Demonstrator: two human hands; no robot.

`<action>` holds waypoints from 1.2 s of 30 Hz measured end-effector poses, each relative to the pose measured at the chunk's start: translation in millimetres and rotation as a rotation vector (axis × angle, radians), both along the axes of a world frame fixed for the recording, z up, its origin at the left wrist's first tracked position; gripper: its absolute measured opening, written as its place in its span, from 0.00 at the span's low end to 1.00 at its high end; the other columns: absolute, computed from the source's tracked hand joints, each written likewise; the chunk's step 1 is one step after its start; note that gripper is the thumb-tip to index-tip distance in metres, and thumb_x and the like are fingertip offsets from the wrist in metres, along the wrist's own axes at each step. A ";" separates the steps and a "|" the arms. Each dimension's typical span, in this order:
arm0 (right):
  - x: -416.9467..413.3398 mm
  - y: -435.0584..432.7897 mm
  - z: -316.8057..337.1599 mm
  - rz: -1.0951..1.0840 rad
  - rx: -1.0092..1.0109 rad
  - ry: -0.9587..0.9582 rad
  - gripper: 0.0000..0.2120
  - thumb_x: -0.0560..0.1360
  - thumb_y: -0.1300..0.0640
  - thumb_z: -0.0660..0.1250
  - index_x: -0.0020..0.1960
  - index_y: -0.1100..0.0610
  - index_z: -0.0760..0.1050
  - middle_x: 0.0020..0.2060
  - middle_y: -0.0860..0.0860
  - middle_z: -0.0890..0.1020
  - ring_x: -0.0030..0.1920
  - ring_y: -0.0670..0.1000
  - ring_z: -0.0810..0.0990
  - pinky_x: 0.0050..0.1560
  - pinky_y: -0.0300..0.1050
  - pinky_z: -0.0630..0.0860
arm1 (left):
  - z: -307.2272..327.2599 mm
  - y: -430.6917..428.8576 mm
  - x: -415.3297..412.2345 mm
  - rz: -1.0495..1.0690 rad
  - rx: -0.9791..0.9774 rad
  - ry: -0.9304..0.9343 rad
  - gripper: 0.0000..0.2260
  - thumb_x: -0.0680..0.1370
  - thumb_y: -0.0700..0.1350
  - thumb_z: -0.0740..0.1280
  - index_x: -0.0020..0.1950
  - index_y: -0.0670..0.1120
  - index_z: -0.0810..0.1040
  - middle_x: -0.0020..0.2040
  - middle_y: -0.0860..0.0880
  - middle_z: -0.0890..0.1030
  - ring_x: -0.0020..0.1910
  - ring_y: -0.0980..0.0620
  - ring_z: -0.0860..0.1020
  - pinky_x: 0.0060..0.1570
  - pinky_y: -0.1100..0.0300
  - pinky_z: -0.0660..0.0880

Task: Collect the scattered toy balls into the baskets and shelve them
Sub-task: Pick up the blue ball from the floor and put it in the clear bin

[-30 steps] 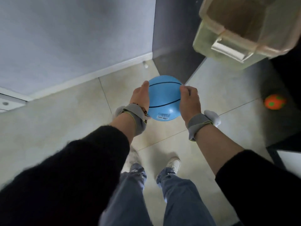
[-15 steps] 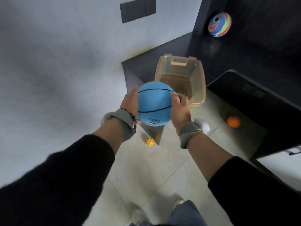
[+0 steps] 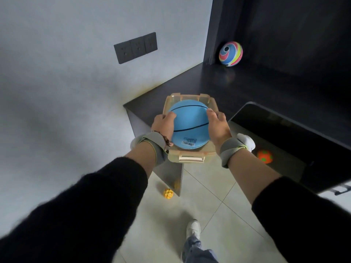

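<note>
blue ball (image 3: 189, 124) | before: short of basket (image 3: 191, 158) | now: at its mouth

Blue toy basketball (image 3: 190, 124): black seams, barcode label low on its near side, gripped between left hand (image 3: 164, 123) and right hand (image 3: 218, 126), filling the mouth of the translucent beige basket (image 3: 191, 158). Basket upright on the dark shelf (image 3: 171, 88) corner. Swirl-striped ball (image 3: 230, 53) farther back on the shelf. Orange green-spotted ball (image 3: 265, 156) and yellow perforated ball (image 3: 168, 193) on the floor.
</note>
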State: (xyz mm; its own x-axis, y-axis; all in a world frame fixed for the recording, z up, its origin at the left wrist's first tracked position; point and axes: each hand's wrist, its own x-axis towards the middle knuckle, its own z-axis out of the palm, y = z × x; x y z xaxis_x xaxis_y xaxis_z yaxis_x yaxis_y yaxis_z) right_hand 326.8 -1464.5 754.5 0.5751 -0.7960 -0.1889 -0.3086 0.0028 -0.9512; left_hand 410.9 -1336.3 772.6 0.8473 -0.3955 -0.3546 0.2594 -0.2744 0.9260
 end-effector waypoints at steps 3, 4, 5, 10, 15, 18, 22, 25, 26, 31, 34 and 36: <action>31.0 -25.9 -17.0 0.049 0.045 0.076 0.22 0.75 0.39 0.56 0.59 0.53 0.72 0.60 0.59 0.76 0.60 0.61 0.75 0.65 0.58 0.72 | -15.7 -22.4 27.4 -0.033 0.101 0.029 0.20 0.70 0.55 0.60 0.58 0.45 0.75 0.49 0.46 0.80 0.47 0.43 0.80 0.51 0.43 0.79; 41.8 -34.6 -25.2 0.079 0.075 0.102 0.24 0.75 0.39 0.56 0.61 0.56 0.73 0.61 0.61 0.76 0.61 0.63 0.75 0.65 0.59 0.72 | -22.7 -28.7 36.6 -0.049 0.153 0.039 0.22 0.72 0.54 0.60 0.61 0.43 0.74 0.50 0.45 0.80 0.48 0.43 0.80 0.52 0.44 0.79; 52.9 -42.6 -34.2 0.114 0.102 0.134 0.25 0.76 0.40 0.56 0.62 0.57 0.74 0.62 0.62 0.76 0.61 0.64 0.75 0.65 0.59 0.71 | -30.2 -35.7 46.0 -0.059 0.202 0.051 0.23 0.74 0.53 0.61 0.64 0.42 0.73 0.53 0.43 0.80 0.49 0.41 0.80 0.54 0.44 0.78; 84.5 -62.5 -68.5 0.213 0.278 0.326 0.36 0.74 0.35 0.58 0.71 0.61 0.66 0.67 0.62 0.73 0.65 0.64 0.73 0.68 0.58 0.69 | -61.5 -62.0 67.7 -0.067 0.339 0.106 0.22 0.77 0.49 0.60 0.67 0.40 0.70 0.56 0.40 0.79 0.52 0.39 0.79 0.56 0.47 0.77; 98.8 -70.8 -95.5 0.225 0.290 0.483 0.37 0.76 0.38 0.61 0.72 0.65 0.61 0.70 0.65 0.68 0.69 0.64 0.70 0.70 0.57 0.67 | -91.7 -84.0 78.4 -0.251 0.688 -0.070 0.18 0.75 0.49 0.63 0.62 0.42 0.75 0.53 0.42 0.80 0.48 0.44 0.78 0.45 0.56 0.74; 100.9 -70.5 -106.6 0.221 0.261 0.517 0.32 0.77 0.44 0.62 0.70 0.67 0.63 0.69 0.65 0.68 0.68 0.64 0.69 0.70 0.56 0.66 | -96.4 -87.7 87.0 -0.366 0.881 -0.249 0.15 0.74 0.51 0.61 0.55 0.45 0.78 0.39 0.48 0.79 0.35 0.49 0.76 0.33 0.60 0.69; 104.4 -71.4 -107.1 0.172 0.177 0.564 0.30 0.77 0.44 0.60 0.69 0.66 0.65 0.69 0.65 0.68 0.69 0.64 0.68 0.70 0.55 0.64 | -100.0 -90.4 102.9 -0.430 0.964 -0.355 0.13 0.73 0.52 0.61 0.48 0.45 0.79 0.34 0.48 0.76 0.32 0.49 0.74 0.31 0.60 0.66; 101.7 -69.6 -103.6 0.181 -0.085 0.664 0.27 0.77 0.44 0.57 0.70 0.60 0.66 0.68 0.62 0.70 0.67 0.64 0.69 0.68 0.57 0.65 | -104.7 -82.7 111.1 -0.417 0.983 -0.459 0.11 0.72 0.49 0.62 0.44 0.45 0.80 0.33 0.48 0.77 0.32 0.49 0.75 0.30 0.59 0.67; 100.0 -68.5 -101.8 0.194 -0.194 0.686 0.25 0.77 0.44 0.56 0.69 0.58 0.67 0.66 0.61 0.71 0.66 0.64 0.70 0.67 0.57 0.67 | -106.9 -77.5 113.0 -0.397 0.998 -0.485 0.10 0.71 0.49 0.63 0.47 0.46 0.79 0.38 0.48 0.79 0.36 0.48 0.77 0.34 0.57 0.71; 97.4 -74.3 -91.4 0.307 -0.573 0.802 0.20 0.77 0.45 0.53 0.62 0.53 0.72 0.61 0.56 0.74 0.60 0.61 0.72 0.59 0.56 0.71 | -119.5 -59.0 121.4 -0.233 1.042 -0.414 0.17 0.72 0.52 0.68 0.54 0.46 0.67 0.48 0.46 0.72 0.42 0.45 0.72 0.44 0.51 0.71; 88.7 -82.6 -87.9 0.349 -0.679 1.040 0.16 0.77 0.50 0.57 0.64 0.51 0.70 0.65 0.56 0.68 0.65 0.61 0.66 0.60 0.57 0.68 | -128.1 -55.8 123.4 -0.335 0.967 -0.139 0.14 0.76 0.52 0.64 0.53 0.42 0.73 0.45 0.45 0.80 0.44 0.43 0.79 0.46 0.52 0.76; 80.5 -86.8 -89.1 0.339 -0.661 1.153 0.17 0.76 0.53 0.60 0.64 0.50 0.68 0.68 0.56 0.61 0.66 0.62 0.62 0.59 0.58 0.69 | -130.2 -55.7 124.7 -0.350 0.928 -0.046 0.13 0.78 0.47 0.63 0.56 0.40 0.78 0.51 0.43 0.82 0.51 0.42 0.80 0.48 0.55 0.76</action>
State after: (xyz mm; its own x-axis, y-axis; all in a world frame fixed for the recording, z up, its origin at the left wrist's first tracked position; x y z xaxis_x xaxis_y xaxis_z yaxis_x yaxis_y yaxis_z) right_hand 407.4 -1551.3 665.4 0.5350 -0.7768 -0.3323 -0.8130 -0.5803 0.0475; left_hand 535.6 -1392.0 642.4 0.7563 -0.2083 -0.6202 -0.0056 -0.9500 0.3123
